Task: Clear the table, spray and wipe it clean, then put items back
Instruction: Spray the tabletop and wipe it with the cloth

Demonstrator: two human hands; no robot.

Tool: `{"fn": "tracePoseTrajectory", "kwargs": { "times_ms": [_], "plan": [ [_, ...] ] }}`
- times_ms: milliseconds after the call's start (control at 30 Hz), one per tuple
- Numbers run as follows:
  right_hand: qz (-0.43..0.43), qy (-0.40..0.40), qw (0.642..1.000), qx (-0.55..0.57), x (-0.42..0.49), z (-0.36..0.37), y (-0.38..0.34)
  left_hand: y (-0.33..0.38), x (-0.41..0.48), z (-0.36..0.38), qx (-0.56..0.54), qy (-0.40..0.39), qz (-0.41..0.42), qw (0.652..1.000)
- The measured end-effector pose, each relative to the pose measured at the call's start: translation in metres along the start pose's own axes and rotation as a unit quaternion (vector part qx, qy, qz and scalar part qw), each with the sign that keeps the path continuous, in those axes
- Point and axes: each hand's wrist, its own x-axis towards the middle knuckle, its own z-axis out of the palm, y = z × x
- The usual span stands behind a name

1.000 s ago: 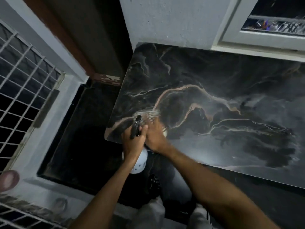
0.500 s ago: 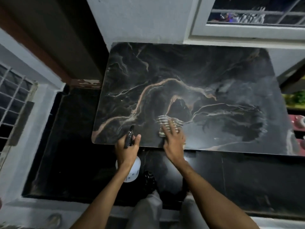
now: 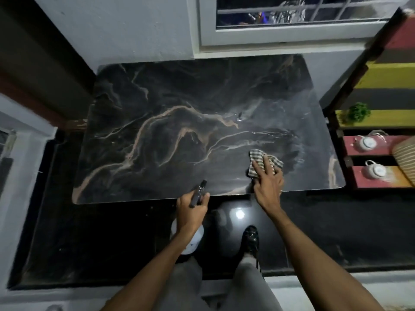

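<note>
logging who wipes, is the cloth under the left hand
No, the right hand presses the cloth on the table, while the left hand grips the spray bottle.

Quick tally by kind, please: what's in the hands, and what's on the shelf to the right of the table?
Spray bottle: 1
Striped cloth: 1
White teapots: 2
Green plant: 1
Woven striped item, only partly in frame: 1
Total: 6

You are looking at a barred window point(image 3: 292, 16) sitting in the white wall point(image 3: 134, 30), a striped painted shelf point(image 3: 393, 75) standing at the right, and a glossy black floor point(image 3: 112, 232) reflecting a light.
</note>
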Motion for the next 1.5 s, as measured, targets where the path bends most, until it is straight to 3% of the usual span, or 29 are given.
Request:
{"fn": "tracePoseTrajectory", "kwargs": {
  "times_ms": [100,133,267,300,367,433,500,600,633,733,800,867,967,1000,1133,1167,1300,1333,1433,1467,1500],
  "plan": [
    [0.123,0.013,0.991,0.051,0.027,-0.022,0.033,0.023,-0.016,0.043,0.009,-0.022,-0.006,1.000],
    [0.125,0.006,0.991,0.049,0.029,-0.025,0.036,0.029,-0.020,0.054,0.015,-0.021,-0.002,1.000],
    [-0.141,-0.075,0.987,-0.019,0.022,-0.022,0.060,0.054,-0.032,0.095,0.012,-0.030,0.001,0.999],
    [-0.154,-0.066,0.986,-0.020,0.028,-0.029,0.074,0.058,-0.031,0.101,-0.001,-0.039,-0.002,0.999],
    [-0.023,-0.019,0.999,0.014,0.048,-0.049,0.113,0.071,-0.032,0.120,-0.020,-0.048,-0.001,0.999],
    [0.109,0.009,0.992,0.067,0.054,-0.064,0.132,0.082,-0.037,0.134,-0.022,-0.035,-0.006,0.999],
    [0.027,-0.029,0.997,0.064,0.038,-0.058,0.114,0.093,-0.041,0.145,-0.019,-0.013,-0.002,1.000],
    [-0.233,-0.116,0.966,0.013,0.005,-0.032,0.090,0.104,-0.043,0.157,-0.014,0.004,0.029,0.999],
    [-0.243,-0.115,0.963,0.011,0.011,-0.036,0.098,0.108,-0.043,0.161,-0.015,0.005,0.033,0.999],
    [-0.047,-0.034,0.997,0.050,0.051,-0.064,0.146,0.117,-0.041,0.166,-0.019,-0.003,0.023,1.000],
    [0.070,0.019,0.995,0.068,0.062,-0.080,0.173,0.120,-0.041,0.171,-0.022,-0.004,0.029,0.999],
    [0.058,0.007,0.996,0.069,0.054,-0.077,0.166,0.124,-0.042,0.178,-0.029,-0.006,0.029,0.999],
    [-0.121,-0.029,0.992,0.013,0.036,-0.063,0.162,0.129,-0.043,0.191,-0.040,-0.033,0.021,0.998],
    [-0.137,-0.017,0.990,0.010,0.040,-0.069,0.173,0.131,-0.045,0.196,-0.041,-0.042,0.021,0.998],
    [0.105,0.054,0.991,0.069,0.058,-0.087,0.207,0.135,-0.053,0.204,-0.026,-0.045,0.041,0.998],
    [0.102,0.042,0.992,0.059,0.050,-0.083,0.198,0.135,-0.055,0.204,-0.023,-0.041,0.044,0.998],
    [-0.125,-0.036,0.991,0.003,0.017,-0.055,0.173,0.128,-0.062,0.198,-0.021,-0.020,0.028,0.999],
    [-0.133,-0.031,0.991,0.005,0.023,-0.057,0.175,0.125,-0.062,0.194,-0.018,-0.014,0.016,1.000],
    [0.046,0.018,0.997,0.061,0.046,-0.067,0.171,0.108,-0.059,0.179,-0.002,0.007,-0.010,1.000],
    [0.084,0.031,0.993,0.075,0.047,-0.066,0.159,0.103,-0.058,0.172,0.003,0.013,-0.018,1.000],
    [0.065,0.028,0.994,0.085,0.043,-0.062,0.141,0.098,-0.057,0.166,0.002,0.017,-0.027,0.999]
  ]
}}
